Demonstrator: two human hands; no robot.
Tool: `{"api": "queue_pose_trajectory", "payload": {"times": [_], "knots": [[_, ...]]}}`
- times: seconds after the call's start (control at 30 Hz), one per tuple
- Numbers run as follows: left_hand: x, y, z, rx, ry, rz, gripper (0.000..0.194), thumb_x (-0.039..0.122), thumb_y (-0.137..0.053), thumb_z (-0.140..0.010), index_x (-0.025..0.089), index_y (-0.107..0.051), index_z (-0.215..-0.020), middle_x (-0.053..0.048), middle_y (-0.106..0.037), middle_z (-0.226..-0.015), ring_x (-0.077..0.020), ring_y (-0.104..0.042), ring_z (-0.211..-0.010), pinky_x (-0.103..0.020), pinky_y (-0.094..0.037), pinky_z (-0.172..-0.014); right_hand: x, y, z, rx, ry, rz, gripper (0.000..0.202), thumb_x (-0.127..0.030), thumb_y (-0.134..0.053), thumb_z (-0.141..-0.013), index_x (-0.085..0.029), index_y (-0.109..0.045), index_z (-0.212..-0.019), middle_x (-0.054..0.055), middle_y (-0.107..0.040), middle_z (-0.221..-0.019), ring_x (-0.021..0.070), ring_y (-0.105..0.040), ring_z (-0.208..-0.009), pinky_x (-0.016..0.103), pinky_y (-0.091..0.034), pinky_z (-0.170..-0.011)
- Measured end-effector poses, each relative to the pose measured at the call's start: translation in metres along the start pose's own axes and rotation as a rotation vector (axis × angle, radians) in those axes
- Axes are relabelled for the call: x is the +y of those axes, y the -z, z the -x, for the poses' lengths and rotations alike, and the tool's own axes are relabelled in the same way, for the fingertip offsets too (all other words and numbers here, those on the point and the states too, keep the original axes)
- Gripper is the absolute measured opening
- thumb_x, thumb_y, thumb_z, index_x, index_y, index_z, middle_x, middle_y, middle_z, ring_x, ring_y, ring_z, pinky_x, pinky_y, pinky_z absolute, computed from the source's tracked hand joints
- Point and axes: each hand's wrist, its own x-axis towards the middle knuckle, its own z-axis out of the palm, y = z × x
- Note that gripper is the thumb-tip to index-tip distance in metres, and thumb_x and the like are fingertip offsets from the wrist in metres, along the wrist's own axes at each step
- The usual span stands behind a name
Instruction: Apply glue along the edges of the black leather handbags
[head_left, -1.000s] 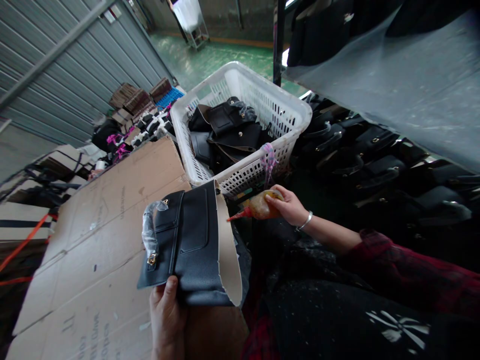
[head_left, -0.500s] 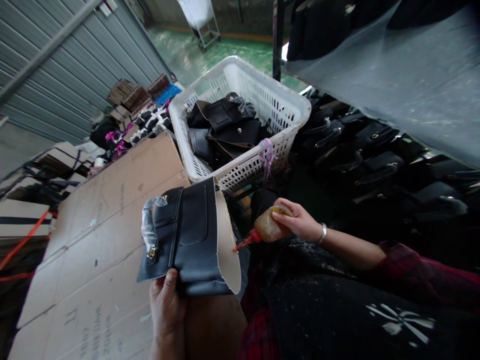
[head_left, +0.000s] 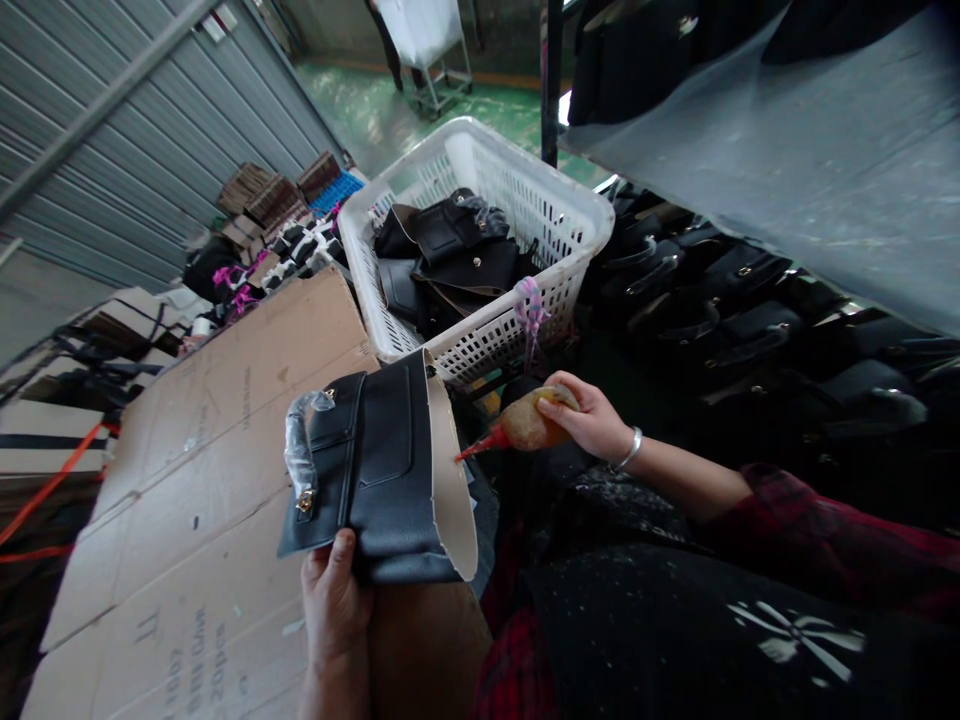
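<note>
A black handbag (head_left: 390,480) lies over the edge of the cardboard, its open end with the pale inner lining facing right. My left hand (head_left: 335,600) grips the bag's lower side, thumb on top and fingers out of sight underneath. The bag's handle (head_left: 298,450) is wrapped in clear plastic and has gold-coloured fittings. In my right hand (head_left: 592,415) is a squeeze bottle (head_left: 529,422) with yellowish-brown contents and a red nozzle. The nozzle's tip is at the pale edge of the bag's opening, about halfway along; whether it touches is unclear.
Flattened cardboard (head_left: 195,480) covers the surface at left. Beyond the bag stands a white plastic basket (head_left: 570,240) holding several black bag pieces. More black bags (head_left: 750,330) fill the right side under a plastic-covered shelf (head_left: 810,150). A person's legs (head_left: 386,45) show beside a white cart (head_left: 424,35).
The bottle in my right hand has moved up along the bag's open edge, toward the basket. My left hand keeps its hold on the bag. A person's legs have appeared by the cart.
</note>
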Motion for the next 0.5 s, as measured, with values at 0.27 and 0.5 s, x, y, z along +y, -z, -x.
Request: {"api": "queue_pose_trajectory", "payload": {"times": [0.27, 0.5], "knots": [[0.0, -0.002, 0.001, -0.013, -0.001, 0.054, 0.059, 0.043, -0.091, -0.03, 0.019, -0.067, -0.078, 0.007, -0.064, -0.066, -0.0081, -0.052, -0.061, -0.019, -0.044, -0.063, 0.005, 0.006, 0.026, -0.205, -0.086, 0.031, 0.033, -0.049, -0.065, -0.072, -0.019, -0.051, -0.072, -0.003, -0.047, -0.062, 0.0109, -0.043, -0.057, 0.023, -0.037, -0.053], [0.002, -0.006, 0.005, -0.012, -0.002, 0.055, 0.056, 0.042, -0.091, -0.029, 0.018, -0.064, -0.072, 0.007, -0.059, -0.059, -0.0078, -0.049, -0.056, -0.019, -0.043, -0.059, -0.003, 0.011, 0.028, -0.158, -0.013, 0.071, 0.027, -0.042, -0.065, -0.073, -0.019, -0.051, -0.074, -0.002, -0.048, -0.064, 0.0115, -0.044, -0.058, 0.024, -0.038, -0.053]]}}
